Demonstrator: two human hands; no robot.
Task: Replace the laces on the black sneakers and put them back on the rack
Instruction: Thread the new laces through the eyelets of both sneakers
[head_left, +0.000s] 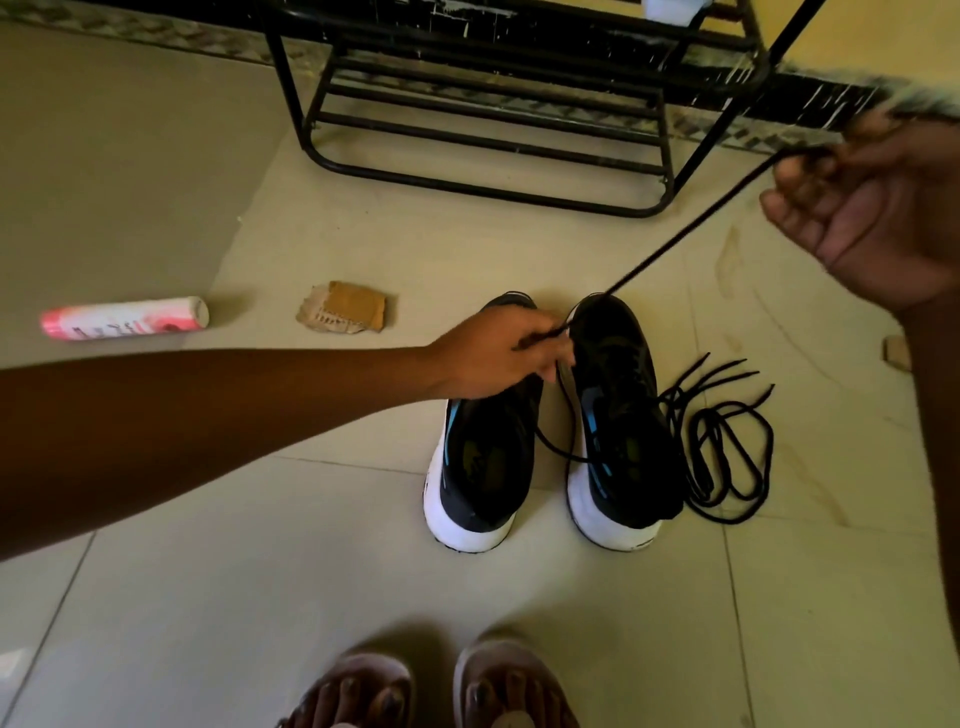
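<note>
**A:** Where are the shoes?

**B:** Mid-frame on the floor (311, 545), toes toward the rack (488, 104) at 12 o'clock. The left hand (493, 353) pinches a black lace (691, 223) just beside one sneaker (618, 395). The right hand (878, 213), raised at 2 o'clock, has its fingers curled round the same lace, drawn taut.

**A:** What might go wrong?

**B:** I'd judge a hard pull could tip that sneaker or slip the lace from the pinch. The loose laces (727, 452) at its 3 o'clock lie tangled and could snag.

**A:** Anything unclear?

**B:** Which eyelets the lace passes through: it is black on black. The left hand covers the toe of the other sneaker (483, 467). The right hand is blurred, and the rack's top is cut off.
</note>
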